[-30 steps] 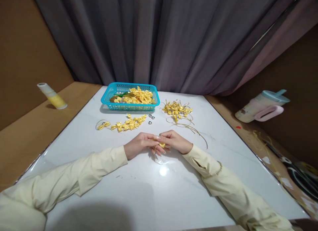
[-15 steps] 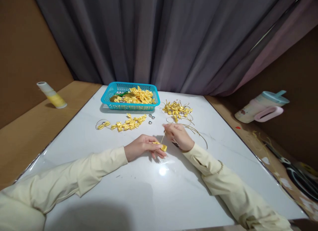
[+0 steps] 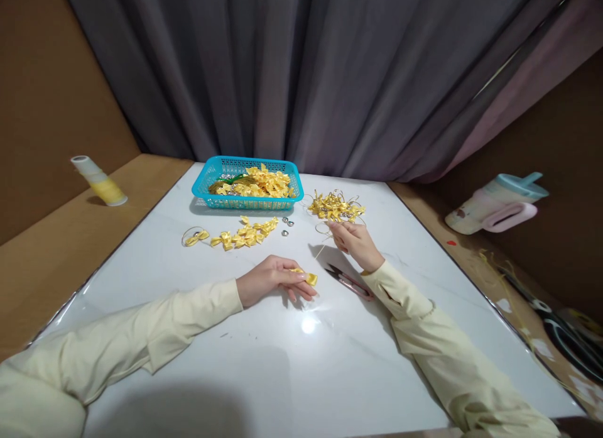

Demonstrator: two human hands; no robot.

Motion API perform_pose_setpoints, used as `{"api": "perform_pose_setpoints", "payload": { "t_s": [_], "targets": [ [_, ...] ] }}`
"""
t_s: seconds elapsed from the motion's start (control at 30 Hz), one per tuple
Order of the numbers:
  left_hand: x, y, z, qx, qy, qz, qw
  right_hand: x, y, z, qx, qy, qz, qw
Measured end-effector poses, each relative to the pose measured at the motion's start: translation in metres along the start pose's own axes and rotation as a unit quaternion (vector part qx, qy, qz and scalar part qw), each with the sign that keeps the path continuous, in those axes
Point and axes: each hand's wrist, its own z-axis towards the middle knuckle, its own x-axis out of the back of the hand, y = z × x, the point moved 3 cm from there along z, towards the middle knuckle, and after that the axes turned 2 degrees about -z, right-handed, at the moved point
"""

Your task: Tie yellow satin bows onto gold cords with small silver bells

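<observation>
My left hand [image 3: 273, 279] is closed in a pinch on a yellow satin bow [image 3: 311, 279], thumb on top and the other fingers below. The bow's left part is hidden by the fingers. Up and to the right, my right hand [image 3: 355, 243] pinches a thin gold cord [image 3: 321, 251], whose free end hangs down toward the left. Beneath the right wrist lie thread snips [image 3: 351, 283]. Just beyond the right fingertips is a heap of yellow bows with gold cords [image 3: 334, 205].
A blue basket [image 3: 247, 203] of yellow bows stands at the back. Loose bows [image 3: 245, 234], a bow with a cord loop [image 3: 195, 238] and silver beads [image 3: 285, 232] lie before it. A spool [image 3: 101, 181] is left; a tumbler [image 3: 494, 202] and scissors [image 3: 560, 331] are right.
My right hand has moved up and to the right, away from the bow, with the cord in its fingers. The snips have come into view. My left hand stays in place.
</observation>
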Motion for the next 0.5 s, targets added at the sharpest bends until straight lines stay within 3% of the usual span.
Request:
{"api": "perform_pose_setpoints", "payload": {
  "t_s": [0.27, 0.37, 0.5],
  "targets": [
    [0.003, -0.005, 0.004, -0.011, -0.018, 0.012, 1.0, 0.0, -0.005, 0.0, 0.005, -0.048, -0.08, 0.996],
    [0.005, -0.005, 0.007, -0.012, -0.019, -0.001, 1.0, -0.004, -0.002, 0.0, -0.087, -0.079, 0.043, 0.992],
    [0.007, -0.004, 0.01, -0.013, -0.039, -0.006, 0.999, -0.011, -0.003, -0.001, -0.19, -0.097, 0.241, 0.947]
  ]
}}
